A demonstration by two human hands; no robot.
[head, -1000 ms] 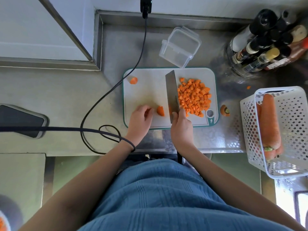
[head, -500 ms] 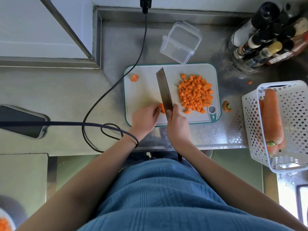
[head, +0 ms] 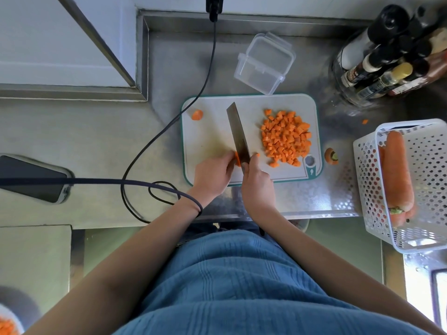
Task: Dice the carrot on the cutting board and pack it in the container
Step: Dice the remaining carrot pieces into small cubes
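Observation:
A white cutting board [head: 210,131] with a teal rim lies on the steel counter. A heap of diced carrot [head: 286,137] covers its right half. My right hand [head: 257,183] grips the handle of a cleaver [head: 238,134], whose blade points away from me. My left hand [head: 214,174] pinches a small carrot piece [head: 237,158] against the blade's left side near the board's front edge. A tiny orange bit lies just right of the blade. A clear plastic container [head: 264,62] stands tilted behind the board, nothing inside it.
A carrot end [head: 197,114] sits on the board's far left corner, a carrot top [head: 330,155] right of the board. A white basket [head: 425,184] holds whole carrots [head: 396,170]. Bottles [head: 387,56] stand at back right. A black cable [head: 154,141] and a phone [head: 31,177] lie left.
The cleaver swung left from beside the diced heap to the small carrot piece. My left hand closed in on that piece and now holds it against the blade.

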